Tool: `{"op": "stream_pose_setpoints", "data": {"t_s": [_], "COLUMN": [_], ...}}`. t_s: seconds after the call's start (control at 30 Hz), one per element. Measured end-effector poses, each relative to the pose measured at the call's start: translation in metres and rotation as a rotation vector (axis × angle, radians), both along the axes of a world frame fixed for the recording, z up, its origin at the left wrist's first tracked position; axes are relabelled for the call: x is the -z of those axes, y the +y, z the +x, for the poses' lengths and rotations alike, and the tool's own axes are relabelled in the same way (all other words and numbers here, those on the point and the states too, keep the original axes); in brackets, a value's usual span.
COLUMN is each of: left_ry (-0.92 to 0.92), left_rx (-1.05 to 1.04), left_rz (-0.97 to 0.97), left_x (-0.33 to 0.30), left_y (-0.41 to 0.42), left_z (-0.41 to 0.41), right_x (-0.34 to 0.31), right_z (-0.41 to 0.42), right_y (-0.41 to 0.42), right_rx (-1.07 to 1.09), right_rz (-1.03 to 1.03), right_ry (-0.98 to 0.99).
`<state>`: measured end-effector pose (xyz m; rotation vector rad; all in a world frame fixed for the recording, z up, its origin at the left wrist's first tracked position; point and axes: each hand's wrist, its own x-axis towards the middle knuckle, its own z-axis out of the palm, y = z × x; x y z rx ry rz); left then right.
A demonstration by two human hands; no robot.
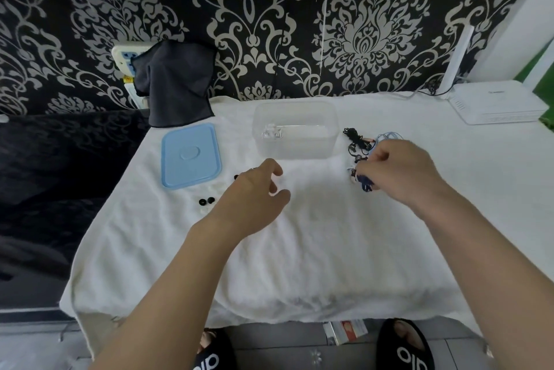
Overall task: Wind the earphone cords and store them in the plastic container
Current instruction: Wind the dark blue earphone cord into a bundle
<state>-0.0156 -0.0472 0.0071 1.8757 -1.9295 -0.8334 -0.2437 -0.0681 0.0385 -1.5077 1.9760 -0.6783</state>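
A clear plastic container (295,129) stands open at the back of the white towel, with a small white earphone bundle (272,131) inside at its left. To its right lies a tangle of earphone cords (358,141), black and pale blue. My right hand (398,171) reaches into that tangle and pinches a dark blue cord (366,182) with curled fingers. My left hand (254,198) hovers over the towel in front of the container, fingers loosely curled, holding nothing that I can see.
The blue lid (190,156) lies flat left of the container. Small black ear tips (207,201) sit on the white towel (299,264) near my left wrist. A dark cloth (177,84) hangs at the back left. A white router (494,105) stands at the back right.
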Motion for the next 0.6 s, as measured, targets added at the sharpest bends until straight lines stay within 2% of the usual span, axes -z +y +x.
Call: {"op": "stream_pose_setpoints", "data": {"t_s": [0.2, 0.37, 0.5, 0.6], "left_ry": [0.153, 0.241, 0.359, 0.338], "left_rx": [0.097, 0.123, 0.105, 0.117], "left_rz": [-0.005, -0.045, -0.059, -0.04], "left_x": [0.0, -0.005, -0.01, -0.009], "left_y": [0.002, 0.002, -0.002, -0.007], "left_z": [-0.008, -0.014, -0.016, -0.011], "right_x": [-0.019, -0.029, -0.028, -0.027], "right_z": [-0.005, 0.002, 0.012, 0.021], "right_y": [-0.002, 0.003, 0.002, -0.001], "right_rx": [0.067, 0.02, -0.059, -0.079], "right_rz": [-0.045, 0.071, 0.193, 0.256], "right_ry": [-0.341, -0.734, -0.817, -0.893]}}
